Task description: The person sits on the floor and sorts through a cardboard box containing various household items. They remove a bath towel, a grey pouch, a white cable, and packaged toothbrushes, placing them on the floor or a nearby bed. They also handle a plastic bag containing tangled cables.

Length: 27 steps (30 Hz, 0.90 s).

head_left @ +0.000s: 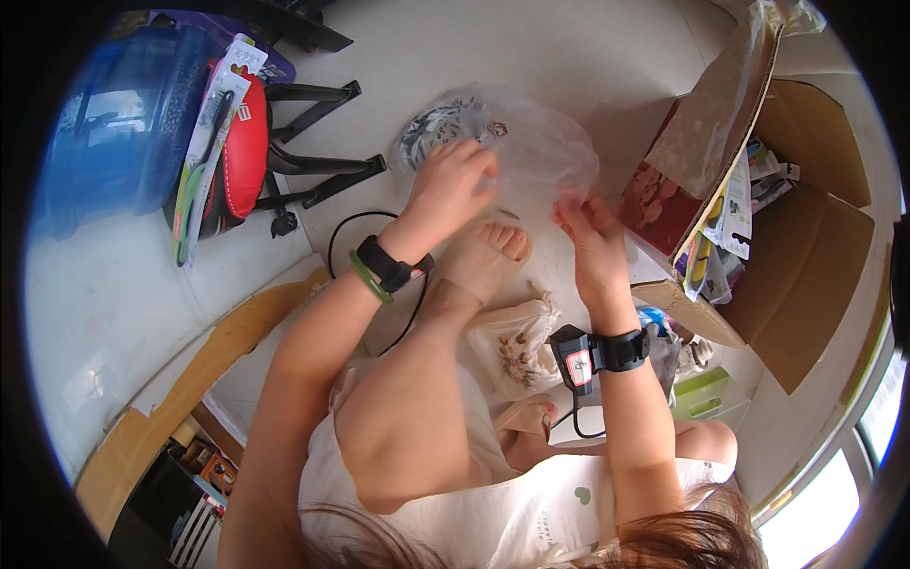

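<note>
A thin clear plastic bag lies spread over the pale floor before me, with black-and-white printed packaging showing inside its left part. My right hand pinches the near right edge of the bag between thumb and fingers. Over the bag's near left side is my left hand, its fingers bent. The hand hides whatever lies under it, so I cannot tell whether it grips the film. Both wrists wear black straps, and a green bangle circles the left one.
At right stands an open cardboard box with several packaged toothbrushes. A blue plastic tub, a red padded item and a packaged toothbrush occupy the left. A drawstring cloth pouch lies beside my foot, and a black cable loops nearby.
</note>
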Each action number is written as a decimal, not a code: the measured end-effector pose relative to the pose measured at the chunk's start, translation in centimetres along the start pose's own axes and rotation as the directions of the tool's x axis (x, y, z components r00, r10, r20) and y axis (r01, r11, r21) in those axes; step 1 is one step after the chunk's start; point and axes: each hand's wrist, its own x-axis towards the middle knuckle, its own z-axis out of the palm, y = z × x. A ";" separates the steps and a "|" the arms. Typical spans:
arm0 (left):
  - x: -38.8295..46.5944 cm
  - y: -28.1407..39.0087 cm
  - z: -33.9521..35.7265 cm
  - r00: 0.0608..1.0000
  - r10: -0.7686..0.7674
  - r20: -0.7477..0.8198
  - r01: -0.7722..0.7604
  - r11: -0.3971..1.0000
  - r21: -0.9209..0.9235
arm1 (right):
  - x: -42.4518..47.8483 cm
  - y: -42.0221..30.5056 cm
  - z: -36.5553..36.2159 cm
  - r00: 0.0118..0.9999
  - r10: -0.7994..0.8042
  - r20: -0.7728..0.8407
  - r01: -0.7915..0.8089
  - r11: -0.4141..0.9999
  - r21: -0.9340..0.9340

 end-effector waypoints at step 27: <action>2.0 3.9 -9.1 0.872 -0.482 0.091 0.345 0.470 -0.812 | 0.7 0.2 4.7 0.981 -0.186 0.063 0.196 0.911 -0.364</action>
